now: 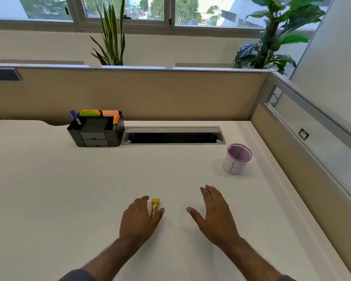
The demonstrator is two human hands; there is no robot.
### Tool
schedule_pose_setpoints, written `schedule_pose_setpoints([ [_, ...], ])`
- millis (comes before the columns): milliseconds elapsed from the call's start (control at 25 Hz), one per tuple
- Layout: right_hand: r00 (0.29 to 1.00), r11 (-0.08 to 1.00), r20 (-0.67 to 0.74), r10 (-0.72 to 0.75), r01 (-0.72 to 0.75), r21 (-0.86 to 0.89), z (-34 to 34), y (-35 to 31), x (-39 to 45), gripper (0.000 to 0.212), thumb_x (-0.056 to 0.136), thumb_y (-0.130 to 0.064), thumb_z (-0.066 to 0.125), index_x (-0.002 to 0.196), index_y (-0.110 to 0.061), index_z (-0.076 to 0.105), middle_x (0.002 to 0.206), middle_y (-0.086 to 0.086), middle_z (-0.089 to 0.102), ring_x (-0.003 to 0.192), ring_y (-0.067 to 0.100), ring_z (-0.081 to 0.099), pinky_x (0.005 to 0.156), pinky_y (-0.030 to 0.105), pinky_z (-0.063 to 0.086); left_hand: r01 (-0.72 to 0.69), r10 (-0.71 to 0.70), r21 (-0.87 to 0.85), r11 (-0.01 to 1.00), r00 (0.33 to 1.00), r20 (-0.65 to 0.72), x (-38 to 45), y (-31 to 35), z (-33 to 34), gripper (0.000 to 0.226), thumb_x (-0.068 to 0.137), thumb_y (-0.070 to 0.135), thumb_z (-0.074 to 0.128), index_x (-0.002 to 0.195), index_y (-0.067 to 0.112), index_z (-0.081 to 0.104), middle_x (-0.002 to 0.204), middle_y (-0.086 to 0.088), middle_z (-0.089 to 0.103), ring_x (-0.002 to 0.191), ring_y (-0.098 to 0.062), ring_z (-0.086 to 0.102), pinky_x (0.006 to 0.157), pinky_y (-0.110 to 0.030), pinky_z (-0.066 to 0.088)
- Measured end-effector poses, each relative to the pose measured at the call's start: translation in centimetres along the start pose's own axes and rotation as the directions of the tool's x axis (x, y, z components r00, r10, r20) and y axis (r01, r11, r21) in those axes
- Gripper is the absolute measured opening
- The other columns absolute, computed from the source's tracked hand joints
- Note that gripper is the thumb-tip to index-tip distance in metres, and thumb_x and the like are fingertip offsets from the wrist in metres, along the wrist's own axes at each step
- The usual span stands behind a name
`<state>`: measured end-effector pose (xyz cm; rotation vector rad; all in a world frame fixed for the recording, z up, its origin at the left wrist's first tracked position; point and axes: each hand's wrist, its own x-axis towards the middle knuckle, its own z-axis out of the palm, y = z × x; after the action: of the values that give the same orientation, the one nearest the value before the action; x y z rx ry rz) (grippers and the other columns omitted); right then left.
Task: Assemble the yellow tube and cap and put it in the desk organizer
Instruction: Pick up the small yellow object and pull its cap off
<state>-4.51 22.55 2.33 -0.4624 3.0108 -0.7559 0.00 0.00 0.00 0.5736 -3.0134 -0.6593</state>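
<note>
Yellow tube [155, 206] half-hidden under left hand [139, 218]

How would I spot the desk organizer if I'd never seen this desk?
Look along the tan partition at the desk's far edge. Left of the cable slot stands the desk organizer, a black box with two small grey drawers, holding pens and bright sticky notes; the pink mesh cup, far right, is round.

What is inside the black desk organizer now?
The desk organizer holds a blue pen, an orange marker, and green and pink sticky notes. Its drawers are closed, so their contents stay hidden.
</note>
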Motion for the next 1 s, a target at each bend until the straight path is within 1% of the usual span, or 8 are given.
schedule_pose_setpoints([
  [120,0.998,0.996,-0.019,-0.055,0.056,0.074,1.0,-0.4,0.0,0.067,0.089,-0.060,0.049,0.140,-0.017,0.045,0.143,0.002,0.049,0.135,0.016,0.038,0.110,0.028,0.032,0.018,-0.016,-0.057,0.998,0.999,0.037,0.0,0.3,0.5,0.045,0.088,0.052,0.055,0.120,0.021,0.058,0.109,0.002,0.065,0.099,-0.021,0.062,0.082,-0.033,0.049],
  [320,0.997,0.980,-0.034,-0.069,0.074,0.186,1.7,-1.5,0.2,0.051,0.090,-0.053,0.054,0.129,-0.020,0.055,0.125,-0.005,0.058,0.121,0.011,0.047,0.098,0.022,0.039,0.016,-0.014,-0.236,0.972,1.000,0.010,-0.1,1.1,0.7,0.020,0.094,0.033,0.055,0.101,0.018,0.066,0.094,0.005,0.065,0.084,-0.014,0.060,0.075,-0.029,0.050],
  [440,1.000,0.946,-0.018,-0.021,0.026,0.322,1.8,-2.7,0.6,0.044,0.090,-0.048,0.058,0.125,-0.021,0.058,0.116,-0.010,0.061,0.113,0.008,0.052,0.092,0.019,0.041,0.002,0.000,-0.510,0.860,1.000,0.004,-0.4,2.8,0.0,0.011,0.090,0.026,0.066,0.100,0.025,0.069,0.086,0.013,0.072,0.077,-0.006,0.068,0.069,-0.017,0.048],
  [560,0.998,0.858,0.052,0.042,-0.063,0.511,1.2,-3.9,1.2,0.039,0.088,-0.041,0.064,0.124,-0.027,0.058,0.112,-0.014,0.063,0.105,0.006,0.057,0.087,0.025,0.050,-0.029,0.062,-0.664,0.747,0.998,0.025,-0.9,4.5,-0.8,0.013,0.089,0.022,0.069,0.098,0.031,0.069,0.084,0.013,0.075,0.077,0.001,0.071,0.065,-0.008,0.050],
  [760,0.998,0.730,0.012,0.058,-0.051,0.682,-0.5,-4.7,1.4,0.032,0.085,-0.027,0.071,0.114,-0.034,0.062,0.099,-0.009,0.065,0.081,0.007,0.058,0.069,0.019,0.049,-0.112,0.158,-0.685,0.720,0.987,0.004,-1.7,5.6,-1.8,0.017,0.090,0.020,0.067,0.104,0.028,0.073,0.094,0.011,0.074,0.080,-0.004,0.068,0.068,-0.012,0.051],
  [840,0.998,0.674,0.034,0.061,-0.066,0.735,-1.3,-4.5,1.6,0.022,0.084,-0.021,0.072,0.103,-0.029,0.066,0.092,0.002,0.068,0.072,0.013,0.058,0.069,0.028,0.053,-0.130,0.172,-0.657,0.743,0.985,-0.001,-1.9,5.4,-2.1,0.019,0.090,0.020,0.067,0.107,0.027,0.071,0.099,0.012,0.070,0.086,-0.001,0.063,0.070,-0.011,0.048],
  [920,0.995,0.652,0.089,0.052,-0.101,0.751,-1.8,-4.5,1.6,0.018,0.083,-0.017,0.073,0.099,-0.024,0.068,0.090,0.009,0.070,0.076,0.027,0.063,0.074,0.038,0.057,-0.170,0.204,-0.619,0.767,0.979,-0.015,-2.1,5.3,-2.2,0.020,0.089,0.024,0.067,0.108,0.030,0.068,0.100,0.014,0.068,0.091,0.000,0.061,0.072,-0.011,0.047],
  [1000,0.993,0.652,0.116,0.036,-0.112,0.750,-2.0,-4.5,1.4,0.018,0.083,-0.014,0.074,0.099,-0.021,0.069,0.088,0.009,0.072,0.080,0.028,0.066,0.074,0.039,0.059,-0.227,0.250,-0.598,0.769,0.967,-0.045,-2.3,5.4,-2.5,0.022,0.087,0.029,0.070,0.108,0.035,0.067,0.098,0.017,0.069,0.094,-0.001,0.061,0.076,-0.011,0.047],
])
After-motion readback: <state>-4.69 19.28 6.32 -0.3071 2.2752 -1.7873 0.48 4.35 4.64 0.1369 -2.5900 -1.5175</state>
